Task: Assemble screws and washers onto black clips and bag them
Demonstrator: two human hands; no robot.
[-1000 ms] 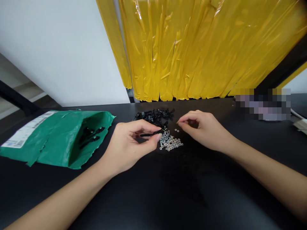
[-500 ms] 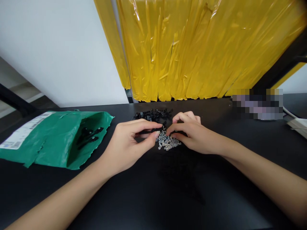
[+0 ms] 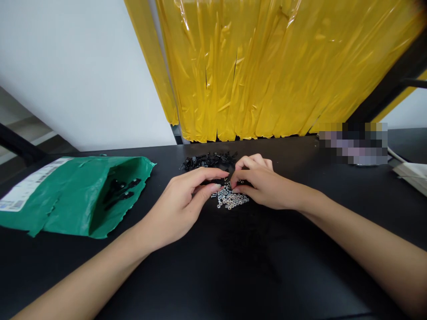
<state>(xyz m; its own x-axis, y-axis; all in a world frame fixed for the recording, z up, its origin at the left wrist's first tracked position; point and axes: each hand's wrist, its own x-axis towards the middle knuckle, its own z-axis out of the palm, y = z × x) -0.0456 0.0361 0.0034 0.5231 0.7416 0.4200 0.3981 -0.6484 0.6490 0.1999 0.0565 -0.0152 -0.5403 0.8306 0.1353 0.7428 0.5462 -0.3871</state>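
My left hand [image 3: 182, 202] is closed around a small black part [image 3: 216, 181], held between thumb and fingers, with a tiny screw [image 3: 226, 179] showing at its tip. Just to the right, my right hand [image 3: 263, 182] has its thumb and index finger pinched at the edge of the metal pile; anything between those fingertips is too small to make out. Below and between both hands lies a pile of small silver screws and washers [image 3: 233, 200]. Behind my left hand is a heap of small black pieces [image 3: 207, 160].
At the left, an open green plastic bag [image 3: 76, 191] with a white label holds several black parts [image 3: 126, 194]. Yellow plastic sheeting [image 3: 250, 71] hangs behind the black table [image 3: 200, 275]. A blurred object [image 3: 356, 144] and a white item [image 3: 412, 175] are at the right.
My right thumb and index finger have come together at the pile. The fingers of my left hand have shifted slightly around the black part. The whole view has moved a little.
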